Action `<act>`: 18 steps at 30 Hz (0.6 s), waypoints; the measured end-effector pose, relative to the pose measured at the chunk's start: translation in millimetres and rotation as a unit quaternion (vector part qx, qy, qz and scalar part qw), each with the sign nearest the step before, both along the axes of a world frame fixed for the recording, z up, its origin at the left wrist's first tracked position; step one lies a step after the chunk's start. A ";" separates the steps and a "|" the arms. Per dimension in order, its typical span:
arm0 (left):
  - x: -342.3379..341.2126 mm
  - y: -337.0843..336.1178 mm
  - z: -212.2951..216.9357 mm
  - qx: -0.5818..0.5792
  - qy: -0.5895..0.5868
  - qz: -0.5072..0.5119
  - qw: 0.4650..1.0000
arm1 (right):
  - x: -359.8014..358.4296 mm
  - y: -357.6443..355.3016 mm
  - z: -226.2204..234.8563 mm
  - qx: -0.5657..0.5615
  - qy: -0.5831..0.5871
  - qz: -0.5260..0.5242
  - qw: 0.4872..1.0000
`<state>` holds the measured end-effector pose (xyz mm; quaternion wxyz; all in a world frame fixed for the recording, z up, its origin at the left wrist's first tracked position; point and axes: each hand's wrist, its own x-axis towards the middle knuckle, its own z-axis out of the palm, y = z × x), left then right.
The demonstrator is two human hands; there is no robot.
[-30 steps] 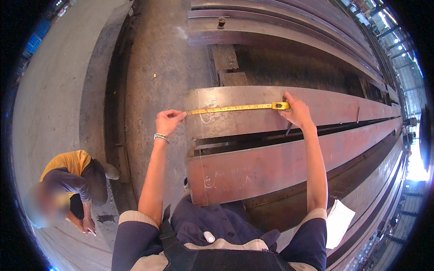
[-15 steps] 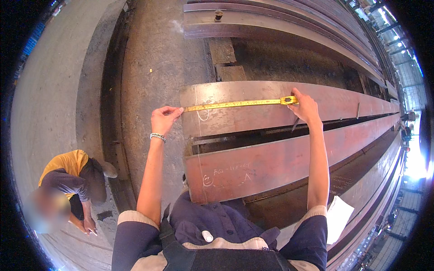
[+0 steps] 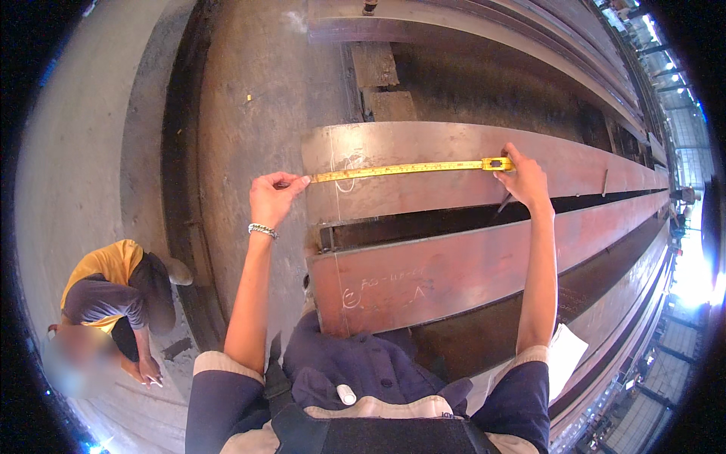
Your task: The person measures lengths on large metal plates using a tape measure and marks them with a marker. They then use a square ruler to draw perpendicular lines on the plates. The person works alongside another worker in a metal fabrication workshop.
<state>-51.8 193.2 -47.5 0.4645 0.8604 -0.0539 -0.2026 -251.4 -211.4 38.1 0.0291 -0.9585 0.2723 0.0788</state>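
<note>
A yellow tape measure [image 3: 408,168] is stretched along the far steel beam [image 3: 439,136], over its top face. At the beam's left end my left hand [image 3: 272,198] pinches the tape's tip between thumb and fingers. My right hand [image 3: 527,180] is closed on the yellow tape case, and a thin dark stick [image 3: 504,203] pokes out below those fingers. White chalk marks and a drawn line show on the beam near its left end. Closer to me lies a second reddish steel beam [image 3: 423,280] with chalk writing.
At the lower left a person in a yellow and dark top [image 3: 106,291] crouches, hands together. More long steel beams [image 3: 454,34] lie at the far side and at the right. White paper [image 3: 567,359] is beside my right elbow. Dark gaps separate the beams.
My right hand and the tape case have moved a little to the right, so more tape is drawn out. My left hand stays at the beam's end. The view has shifted slightly.
</note>
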 end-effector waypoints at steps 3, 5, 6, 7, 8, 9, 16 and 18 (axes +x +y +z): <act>-2.1 0.5 -5.5 0.012 -0.045 -0.010 0.999 | -4.9 -3.4 -1.4 0.010 -0.004 0.001 1.000; -2.4 -1.2 -1.0 0.029 -0.079 -0.023 0.996 | -6.1 -2.2 -0.7 0.011 0.003 -0.013 1.000; -2.8 -1.9 1.2 0.034 -0.089 -0.023 0.995 | -3.6 0.9 1.7 0.008 0.011 -0.023 1.000; -3.0 -2.8 3.2 0.038 -0.099 -0.023 0.994 | -2.0 2.7 2.6 0.005 0.019 -0.032 0.999; -3.2 -3.4 4.6 0.043 -0.108 -0.023 0.993 | -1.5 3.0 1.8 0.004 0.009 -0.035 0.999; -2.8 -4.6 6.0 0.045 -0.102 -0.021 0.994 | -1.0 2.6 1.4 0.001 -0.002 -0.039 0.999; 1.5 -7.3 6.1 0.034 -0.069 -0.017 0.997 | -0.5 -3.6 -6.2 -0.017 -0.036 -0.033 0.999; 0.4 -9.5 9.9 0.039 -0.088 -0.017 0.995 | 0.9 -0.4 -4.5 -0.012 -0.033 -0.044 0.998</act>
